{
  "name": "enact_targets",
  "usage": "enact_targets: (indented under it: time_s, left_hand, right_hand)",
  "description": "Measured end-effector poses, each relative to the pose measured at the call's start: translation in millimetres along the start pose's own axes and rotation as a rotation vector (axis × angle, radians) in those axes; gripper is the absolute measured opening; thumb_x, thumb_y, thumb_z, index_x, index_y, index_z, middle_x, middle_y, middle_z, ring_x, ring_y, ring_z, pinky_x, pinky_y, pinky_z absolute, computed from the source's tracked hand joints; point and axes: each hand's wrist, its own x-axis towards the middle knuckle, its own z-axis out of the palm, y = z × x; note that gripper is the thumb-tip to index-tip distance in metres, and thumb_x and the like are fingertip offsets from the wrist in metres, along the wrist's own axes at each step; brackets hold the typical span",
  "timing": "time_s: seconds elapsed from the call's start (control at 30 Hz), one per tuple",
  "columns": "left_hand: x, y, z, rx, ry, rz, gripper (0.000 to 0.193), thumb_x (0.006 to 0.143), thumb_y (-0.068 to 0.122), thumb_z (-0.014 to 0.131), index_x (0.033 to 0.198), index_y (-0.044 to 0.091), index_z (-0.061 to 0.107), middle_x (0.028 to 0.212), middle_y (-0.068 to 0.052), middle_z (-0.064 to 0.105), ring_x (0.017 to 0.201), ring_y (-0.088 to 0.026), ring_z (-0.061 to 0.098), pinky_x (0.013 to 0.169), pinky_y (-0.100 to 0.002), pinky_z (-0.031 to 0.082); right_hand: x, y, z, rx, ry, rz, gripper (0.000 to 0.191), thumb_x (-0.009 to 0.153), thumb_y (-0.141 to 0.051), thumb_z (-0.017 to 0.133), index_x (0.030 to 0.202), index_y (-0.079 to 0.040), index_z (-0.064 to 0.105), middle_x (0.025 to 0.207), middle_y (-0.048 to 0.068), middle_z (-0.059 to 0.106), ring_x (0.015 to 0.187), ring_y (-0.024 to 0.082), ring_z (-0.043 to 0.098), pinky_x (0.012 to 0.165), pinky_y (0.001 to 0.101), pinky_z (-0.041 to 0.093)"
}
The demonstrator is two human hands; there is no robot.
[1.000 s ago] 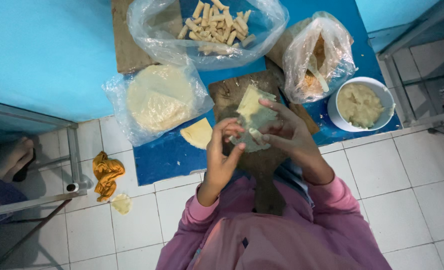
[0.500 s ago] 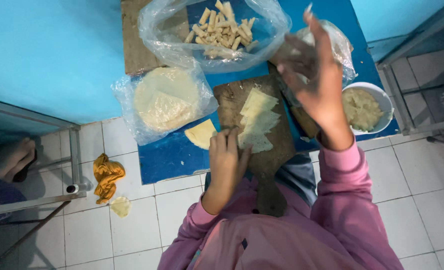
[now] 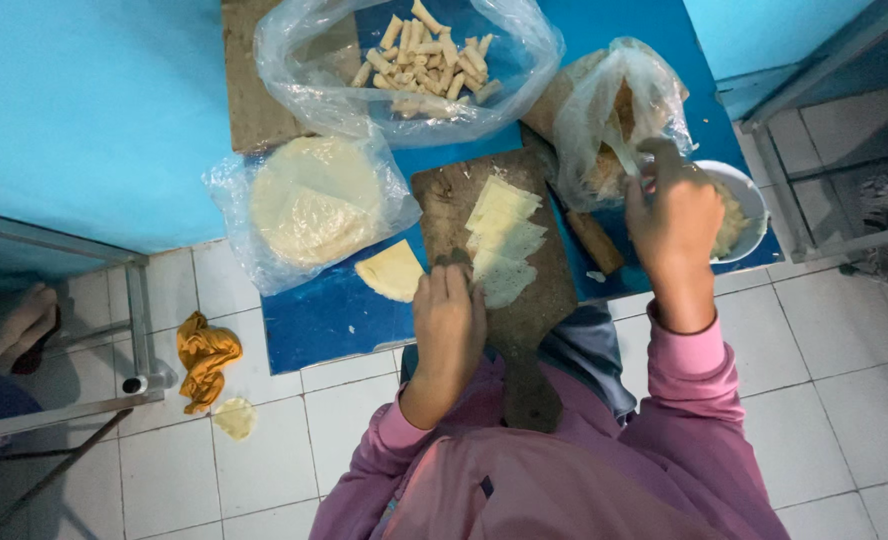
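Left hand [image 3: 448, 318] at board's [image 3: 539, 300] edge beside wrappers [image 3: 502, 240], right hand [image 3: 672, 205] over bowl [image 3: 749, 195]

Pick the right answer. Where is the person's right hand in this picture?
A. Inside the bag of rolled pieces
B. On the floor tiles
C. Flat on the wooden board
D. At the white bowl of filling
D: the right hand reaches over the rim of the white bowl, while the left hand rests on the wooden board.

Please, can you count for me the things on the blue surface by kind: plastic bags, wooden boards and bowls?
Plastic bags: 3 (bag of rolls, bag of round sheets, bag by the right hand)
Wooden boards: 2 (dark board, board under the rolls bag)
Bowls: 1 (white bowl)
Total: 6
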Motion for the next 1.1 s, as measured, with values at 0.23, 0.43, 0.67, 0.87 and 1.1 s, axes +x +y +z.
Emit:
enact_targets:
  time_s: [0.23,0.43,0.67,0.87,1.1]
  left_hand:
    - [2,3,-1,-0.135,0.017,0.050,0.026,0.088,-0.001,0.071,0.109,-0.002,0.057,0.098,-0.020,0.055,0.091,-0.039,0.056,0.080,-0.046,0.047]
    - [-3,8,-11,-0.032,-0.031,-0.032,0.041,0.078,0.016,0.080,0.104,-0.006,0.057,0.101,-0.025,0.053,0.095,-0.043,0.052,0.083,-0.048,0.044]
    - [-6,9,-12,0.004,-0.077,-0.024,0.034,0.083,0.015,0.078,0.104,-0.002,0.058,0.100,-0.022,0.053,0.094,-0.040,0.053,0.082,-0.047,0.045]
    - [-6,11,-12,-0.005,-0.077,-0.016,0.028,0.083,0.011,0.076,0.101,0.000,0.057,0.097,-0.019,0.054,0.090,-0.038,0.054,0.079,-0.046,0.046]
    - [-8,5,-6,-0.150,-0.050,0.017,0.021,0.086,0.000,0.069,0.102,-0.002,0.055,0.095,-0.021,0.056,0.090,-0.041,0.057,0.079,-0.047,0.046]
  right_hand:
    - [15,-4,16,0.232,0.209,-0.104,0.041,0.102,0.003,0.069,0.140,-0.003,0.056,0.110,0.016,0.076,0.086,0.031,0.076,0.073,0.0386,0.059]
    - [18,-8,26,0.227,0.277,-0.106,0.044,0.102,0.008,0.064,0.143,-0.003,0.055,0.110,0.015,0.077,0.088,0.033,0.076,0.075,0.0395,0.059]
    - [10,3,26,0.140,0.251,-0.144,0.040,0.103,0.009,0.064,0.140,-0.003,0.058,0.108,0.017,0.076,0.091,0.034,0.075,0.077,0.0406,0.058]
    - [12,7,25,0.252,0.325,-0.034,0.036,0.102,0.009,0.065,0.135,-0.004,0.060,0.100,0.014,0.079,0.085,0.022,0.079,0.074,0.0322,0.062]
    - [4,16,8,0.457,0.357,0.090,0.043,0.101,0.018,0.061,0.140,-0.001,0.058,0.102,0.015,0.080,0.087,0.019,0.081,0.077,0.0270,0.064]
